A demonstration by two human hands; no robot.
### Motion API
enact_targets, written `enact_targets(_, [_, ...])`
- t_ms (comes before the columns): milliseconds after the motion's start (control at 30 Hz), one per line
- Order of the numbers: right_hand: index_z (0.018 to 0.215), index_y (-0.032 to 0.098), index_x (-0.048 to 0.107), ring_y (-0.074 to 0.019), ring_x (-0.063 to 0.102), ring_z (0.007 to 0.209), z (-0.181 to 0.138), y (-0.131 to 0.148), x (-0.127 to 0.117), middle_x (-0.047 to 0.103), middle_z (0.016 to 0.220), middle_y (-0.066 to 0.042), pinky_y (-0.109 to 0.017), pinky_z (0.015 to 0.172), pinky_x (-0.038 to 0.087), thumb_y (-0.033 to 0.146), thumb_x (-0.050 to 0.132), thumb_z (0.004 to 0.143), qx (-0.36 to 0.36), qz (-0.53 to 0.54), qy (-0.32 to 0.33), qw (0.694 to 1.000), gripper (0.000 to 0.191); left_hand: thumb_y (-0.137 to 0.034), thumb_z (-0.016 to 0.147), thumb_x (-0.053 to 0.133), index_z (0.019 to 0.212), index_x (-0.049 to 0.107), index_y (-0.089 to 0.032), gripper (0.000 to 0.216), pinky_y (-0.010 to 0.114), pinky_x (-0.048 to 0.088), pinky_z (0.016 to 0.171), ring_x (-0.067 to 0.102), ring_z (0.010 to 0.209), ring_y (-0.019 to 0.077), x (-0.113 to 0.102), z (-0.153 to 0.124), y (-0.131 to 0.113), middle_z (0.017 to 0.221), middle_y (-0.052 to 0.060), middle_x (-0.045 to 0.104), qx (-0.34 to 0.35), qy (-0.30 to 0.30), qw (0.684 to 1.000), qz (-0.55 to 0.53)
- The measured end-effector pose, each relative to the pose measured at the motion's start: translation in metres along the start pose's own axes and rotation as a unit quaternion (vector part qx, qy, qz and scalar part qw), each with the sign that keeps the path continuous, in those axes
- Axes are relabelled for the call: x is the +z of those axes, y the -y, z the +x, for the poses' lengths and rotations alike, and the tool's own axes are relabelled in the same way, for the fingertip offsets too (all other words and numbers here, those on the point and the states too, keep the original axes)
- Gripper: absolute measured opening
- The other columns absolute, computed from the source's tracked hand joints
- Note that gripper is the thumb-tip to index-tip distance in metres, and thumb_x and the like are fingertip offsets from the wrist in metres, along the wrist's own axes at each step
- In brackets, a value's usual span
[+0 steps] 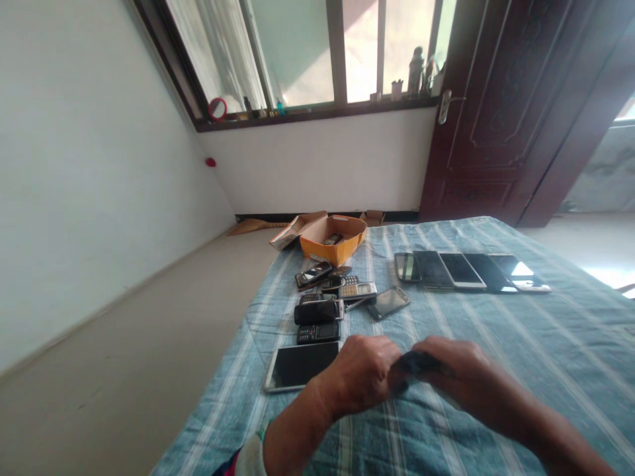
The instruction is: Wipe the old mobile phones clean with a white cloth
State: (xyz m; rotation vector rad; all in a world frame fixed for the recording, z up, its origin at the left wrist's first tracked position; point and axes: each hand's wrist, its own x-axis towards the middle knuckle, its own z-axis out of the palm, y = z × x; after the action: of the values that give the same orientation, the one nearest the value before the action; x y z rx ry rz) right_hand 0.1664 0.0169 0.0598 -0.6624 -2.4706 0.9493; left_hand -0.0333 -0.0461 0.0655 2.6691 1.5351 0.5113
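Note:
Over the near part of the cloth, my left hand (367, 370) and my right hand (459, 367) are close together, both closed on a small dark object (419, 363). Blur and my fingers hide much of it, so its kind is unclear. A white-framed tablet or large phone (305, 365) lies flat beside my left hand, partly covered by it. Beyond it several old phones are heaped, among them a black keypad phone (318, 332), a black slider (317, 311) and a silver keypad phone (358, 291). A grey touchscreen phone (389, 303) lies to their right.
An open orange cardboard box (327, 253) with a phone inside stands at the far left of the striped blue cloth (496, 344). Several flat phones form a row at the back right, including a white-framed one (462, 271). A dark red door (489, 132) stands behind.

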Motion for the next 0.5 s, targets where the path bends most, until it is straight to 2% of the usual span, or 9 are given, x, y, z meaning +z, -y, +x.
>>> enact_targets(167, [0.083,0.019,0.061,-0.0092,0.053,0.061,0.0,0.005,-0.007,0.06,0.07,0.002,-0.02,0.055,0.039,0.024,0.052,0.086,0.026,0.006,0.015,1.0,0.011,-0.028,0.089,0.05,0.072,0.055,-0.015,0.022,0.021,0.033,0.05,0.053,0.057,0.0112,0.001,0.001,0.003,0.066,0.0,0.059,-0.016,0.024,1.0,-0.007])
enact_targets(333, [0.096,0.021,0.064,-0.0109,0.055,0.068,-0.004,0.01,-0.022,0.063,0.079,-0.001,-0.023,0.061,0.042,0.03,0.048,0.09,0.034,0.046,0.021,0.998,0.02,-0.029,0.089,0.05,0.076,0.057,-0.015,0.02,0.021,0.035,0.052,0.055,0.061,0.0119,-0.003,0.003,-0.002,0.071,0.001,0.062,-0.028,0.044,0.999,-0.008])
enact_targets(500, [0.091,0.019,0.064,-0.0106,0.053,0.064,-0.004,0.019,-0.017,0.062,0.076,-0.002,-0.023,0.058,0.041,0.04,0.04,0.093,0.057,0.058,0.019,0.997,0.032,-0.032,0.089,0.05,0.078,0.057,-0.016,0.021,0.023,0.033,0.049,0.055,0.06,0.0131,-0.005,0.005,-0.01,0.07,0.002,0.062,-0.034,0.05,0.998,0.028])
